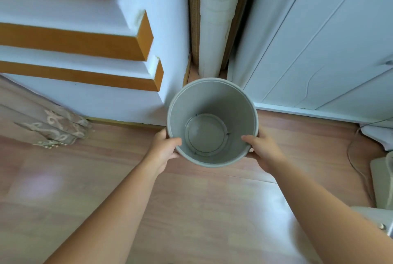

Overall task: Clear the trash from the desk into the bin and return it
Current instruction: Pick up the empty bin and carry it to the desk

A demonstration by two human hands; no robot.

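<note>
A round grey bin (pixel 212 102) stands upright in the corner between a white wall and a white door, seen from above. Nothing lies inside it; only a thin wire ring rests near its bottom. My left hand (pixel 164 150) grips the near-left part of the rim, thumb inside the bin. On the near-right side my right hand (pixel 260 150) holds the rim the same way, thumb inside. No trash and no desk are in view.
Orange-edged wooden shelves (pixel 119 51) jut from the white wall at left. A rolled white mat (pixel 214 29) leans in the corner behind the bin. A white door (pixel 319 40) is at right, a folded curtain (pixel 53 125) at left, cables and a white appliance (pixel 380 178) at right on the wooden floor (pixel 191 210).
</note>
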